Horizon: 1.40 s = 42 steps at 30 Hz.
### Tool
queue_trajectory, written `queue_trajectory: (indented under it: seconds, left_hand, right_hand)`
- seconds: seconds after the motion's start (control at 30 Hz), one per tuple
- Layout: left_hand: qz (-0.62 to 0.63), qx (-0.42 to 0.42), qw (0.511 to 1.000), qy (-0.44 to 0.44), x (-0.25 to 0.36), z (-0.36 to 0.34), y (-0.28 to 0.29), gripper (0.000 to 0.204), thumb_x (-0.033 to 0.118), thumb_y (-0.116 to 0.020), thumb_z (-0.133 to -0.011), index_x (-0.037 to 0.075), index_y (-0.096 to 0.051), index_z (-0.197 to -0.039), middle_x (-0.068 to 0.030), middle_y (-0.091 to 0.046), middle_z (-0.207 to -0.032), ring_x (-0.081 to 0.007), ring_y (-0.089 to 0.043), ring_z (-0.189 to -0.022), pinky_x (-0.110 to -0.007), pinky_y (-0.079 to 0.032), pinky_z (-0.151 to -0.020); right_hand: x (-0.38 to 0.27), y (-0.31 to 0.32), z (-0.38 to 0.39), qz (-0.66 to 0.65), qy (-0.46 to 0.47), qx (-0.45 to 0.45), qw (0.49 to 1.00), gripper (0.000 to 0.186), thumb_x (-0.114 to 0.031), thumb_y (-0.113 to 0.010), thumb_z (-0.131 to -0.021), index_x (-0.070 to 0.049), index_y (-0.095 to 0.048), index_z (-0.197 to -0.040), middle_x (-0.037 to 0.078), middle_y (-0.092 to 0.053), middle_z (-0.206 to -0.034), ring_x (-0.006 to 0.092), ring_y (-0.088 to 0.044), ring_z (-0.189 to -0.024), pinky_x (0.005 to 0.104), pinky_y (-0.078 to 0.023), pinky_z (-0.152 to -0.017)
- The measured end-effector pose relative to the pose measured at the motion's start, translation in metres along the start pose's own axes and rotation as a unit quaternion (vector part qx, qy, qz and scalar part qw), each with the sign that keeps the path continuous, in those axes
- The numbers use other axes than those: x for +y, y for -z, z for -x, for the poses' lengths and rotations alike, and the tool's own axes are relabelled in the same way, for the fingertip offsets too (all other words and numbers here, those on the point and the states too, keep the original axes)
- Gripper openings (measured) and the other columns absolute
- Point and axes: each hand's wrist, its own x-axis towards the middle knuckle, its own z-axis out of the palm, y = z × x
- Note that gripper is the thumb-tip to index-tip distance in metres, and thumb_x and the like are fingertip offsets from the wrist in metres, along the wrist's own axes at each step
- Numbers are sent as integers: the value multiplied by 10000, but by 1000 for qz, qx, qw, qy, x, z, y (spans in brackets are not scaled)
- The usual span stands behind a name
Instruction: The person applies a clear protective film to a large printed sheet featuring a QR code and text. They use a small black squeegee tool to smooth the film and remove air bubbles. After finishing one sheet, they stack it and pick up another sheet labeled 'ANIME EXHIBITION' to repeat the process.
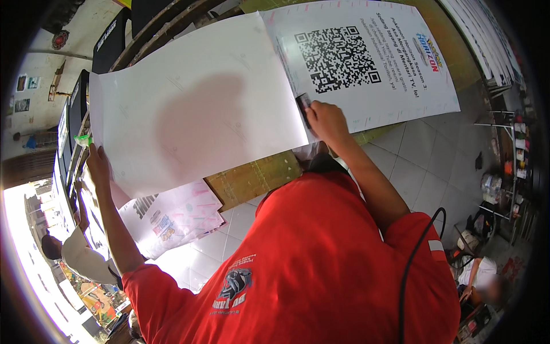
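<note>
My right hand (325, 121) grips a small dark flat tool (303, 106) on a printed white sheet (412, 103), just left of its black square code, where a large blank white film (206, 57) meets the print. My left hand (97, 166) pinches the film's far-left edge, holding it out over the board. A small green object (83, 139) sits by my left fingertips; I cannot make out what it is. Under both sheets lies a worn olive cutting board (252, 186). Pink-patterned printed sheets (172, 223) lie below the film at the lower left.
A co-worker (80, 258) in light clothing stands at the left beside dark panels (109, 43). Another person (475, 275) is at the lower right, near a metal rack (513, 172). Stacked boards (495, 51) stand at the upper right. Pale floor tiles (412, 160) show beyond the board.
</note>
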Motion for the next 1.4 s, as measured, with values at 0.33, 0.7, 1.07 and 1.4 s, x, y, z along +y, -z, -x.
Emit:
queue_trajectory:
  seconds: [0.33, 0.7, 1.07, 1.4]
  left_hand:
    - [-50, -3, 999, -7, -14, -7, -4, 187, 215, -466, -955, 51, -461, -1046, -289, -625, -843, -461, -615, -802, -540, -468, -644]
    - [-83, 79, 992, -44, -59, -2, 18, 278, 204, -503, -955, 40, -484, -1179, -263, -655, -875, -415, -653, -804, -483, -524, -631]
    - [-56, 91, 994, 35, -36, 35, 48, 340, 142, -502, -948, 79, -439, -1276, -261, -636, -771, -403, -653, -697, -454, -511, -535]
    - [-8, 64, 993, 102, -10, 70, 59, 297, 195, -447, -966, 59, -457, -1230, -283, -638, -816, -420, -647, -712, -488, -511, -566]
  right_hand:
    - [42, 37, -10, -101, -118, 51, 987, 235, -212, -605, -855, -4, -611, -747, 145, -628, -613, 278, -598, -503, 371, -447, -514]
    - [35, 42, -11, -101, -131, 30, 986, 231, -205, -582, -869, -11, -617, -748, 141, -647, -621, 266, -662, -581, 358, -488, -545]
    - [15, 13, 12, 22, -36, -11, 999, 271, -235, -542, -881, -19, -553, -716, 198, -609, -660, 403, -599, -624, 491, -471, -591]
    - [-30, 12, -1, -95, -29, -92, 991, 303, -271, -581, -869, 10, -575, -756, 197, -601, -674, 362, -591, -597, 408, -449, -558]
